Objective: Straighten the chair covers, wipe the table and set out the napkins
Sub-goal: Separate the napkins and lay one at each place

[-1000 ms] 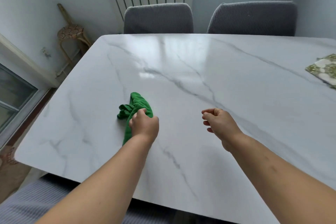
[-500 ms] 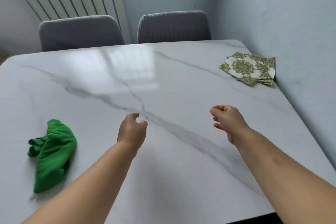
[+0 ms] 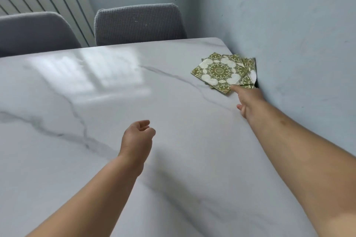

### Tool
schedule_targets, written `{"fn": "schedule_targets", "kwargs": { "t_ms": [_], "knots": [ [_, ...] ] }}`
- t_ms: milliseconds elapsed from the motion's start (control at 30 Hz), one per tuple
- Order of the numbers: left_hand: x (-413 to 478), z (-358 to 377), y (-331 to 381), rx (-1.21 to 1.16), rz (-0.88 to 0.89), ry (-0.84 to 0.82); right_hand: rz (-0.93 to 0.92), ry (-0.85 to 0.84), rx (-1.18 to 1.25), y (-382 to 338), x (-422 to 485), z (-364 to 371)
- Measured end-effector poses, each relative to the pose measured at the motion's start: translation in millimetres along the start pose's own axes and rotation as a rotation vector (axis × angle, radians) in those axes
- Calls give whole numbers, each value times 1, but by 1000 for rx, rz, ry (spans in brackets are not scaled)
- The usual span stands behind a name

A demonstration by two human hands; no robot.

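Beside the wall (image 3: pixel 289 25), the right hand (image 3: pixel 248 100) lies outstretched, forefinger touching the napkins (image 3: pixel 219 72).

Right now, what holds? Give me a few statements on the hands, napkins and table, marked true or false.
The forefinger of the right hand touches the fanned stack of green-and-white patterned paper napkins. True.
The left hand holds a cloth. False: it holds nothing.
The napkins lie in the middle of the white marble-look table. False: at its right edge, by the pale blue wall.
A grey fabric-covered chair stands at the table's far side. True.
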State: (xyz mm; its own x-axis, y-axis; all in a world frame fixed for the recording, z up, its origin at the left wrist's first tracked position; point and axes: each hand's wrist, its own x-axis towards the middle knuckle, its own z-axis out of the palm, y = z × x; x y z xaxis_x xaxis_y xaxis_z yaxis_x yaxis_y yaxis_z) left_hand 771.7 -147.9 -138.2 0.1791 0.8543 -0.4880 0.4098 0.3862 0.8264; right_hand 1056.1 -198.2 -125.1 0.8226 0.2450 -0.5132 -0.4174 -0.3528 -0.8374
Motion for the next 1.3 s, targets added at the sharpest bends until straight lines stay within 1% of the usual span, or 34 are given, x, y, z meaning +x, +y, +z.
{"fn": "schedule_targets", "kwargs": {
  "t_ms": [167,333,533,600,667,733,833,900,967,1033,1067,1167,1233,1300],
  "knots": [
    [8,23,0,-24,-10,22,10,95,23,-11,43,-8],
    [15,33,-4,-29,-24,28,33,68,73,-21,67,2],
    [22,29,-8,-17,-28,28,42,93,94,-24,83,14],
    [24,24,-10,-18,-29,31,27,103,81,-23,87,22],
    [27,22,-13,-19,-26,33,-16,141,60,-23,89,30],
    [29,20,-15,-31,-32,34,-29,193,89,-25,92,34],
    [28,20,-17,-58,-45,28,10,155,143,-27,94,36],
    [27,19,-17,-78,-53,29,57,177,191,-26,95,36],
    [26,18,-17,-87,-59,26,103,163,261,-24,93,37],
    [25,16,-17,-96,-62,22,127,112,296,-23,92,39],
    [25,15,-17,-106,-61,19,126,62,318,-24,90,40],
    [21,13,-17,-182,-68,-9,44,-135,453,-30,69,44],
    [18,14,-15,-317,-109,-65,-4,-271,518,-35,46,49],
    [19,18,-14,-500,-206,-142,-15,-449,532,-39,15,53]
  ]
}}
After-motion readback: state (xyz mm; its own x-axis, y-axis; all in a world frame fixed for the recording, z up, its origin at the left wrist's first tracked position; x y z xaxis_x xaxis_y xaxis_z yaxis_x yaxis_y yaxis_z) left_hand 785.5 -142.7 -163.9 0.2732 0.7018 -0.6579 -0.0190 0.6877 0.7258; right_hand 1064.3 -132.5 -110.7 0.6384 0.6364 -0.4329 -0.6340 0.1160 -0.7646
